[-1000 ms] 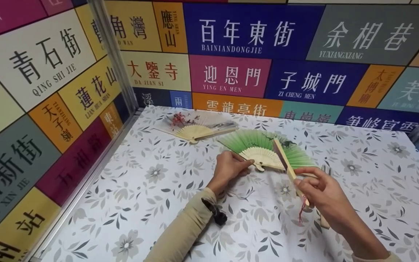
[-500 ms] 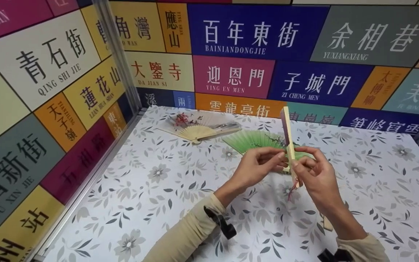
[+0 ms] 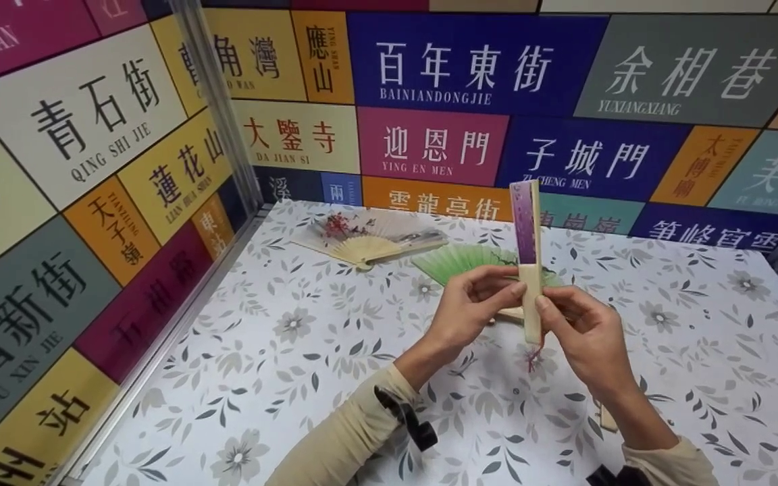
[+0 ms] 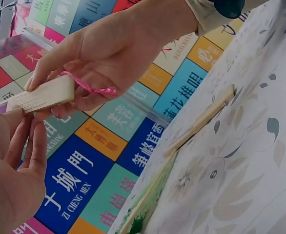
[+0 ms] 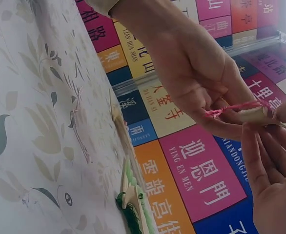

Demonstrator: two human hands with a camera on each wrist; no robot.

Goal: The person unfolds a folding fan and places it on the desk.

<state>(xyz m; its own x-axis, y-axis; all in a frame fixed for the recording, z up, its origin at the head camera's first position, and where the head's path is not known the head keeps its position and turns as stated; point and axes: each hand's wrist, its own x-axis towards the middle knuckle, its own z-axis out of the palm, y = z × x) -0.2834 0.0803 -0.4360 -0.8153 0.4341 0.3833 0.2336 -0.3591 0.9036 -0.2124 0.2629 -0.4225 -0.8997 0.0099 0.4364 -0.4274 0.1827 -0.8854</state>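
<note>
A folded hand fan with a purple leaf and pale wooden ribs stands upright between both hands above the table. The left hand pinches it from the left, thumb on the front rib. On the other side, the right hand pinches its lower part. A pink-red tassel cord dangles from the fan's bottom end. Behind the hands an open green fan lies on the table, partly hidden by them. Farther left lies an open fan with red blossoms.
The table has a white cloth with a grey leaf pattern. A pale wooden end shows beside the right forearm, the rest hidden. Colourful sign-covered walls rise behind the table and at the left.
The left hand has left the green fan and come to the purple fan. The right hand has raised that fan upright, and it has turned so its purple leaf faces the head view.
</note>
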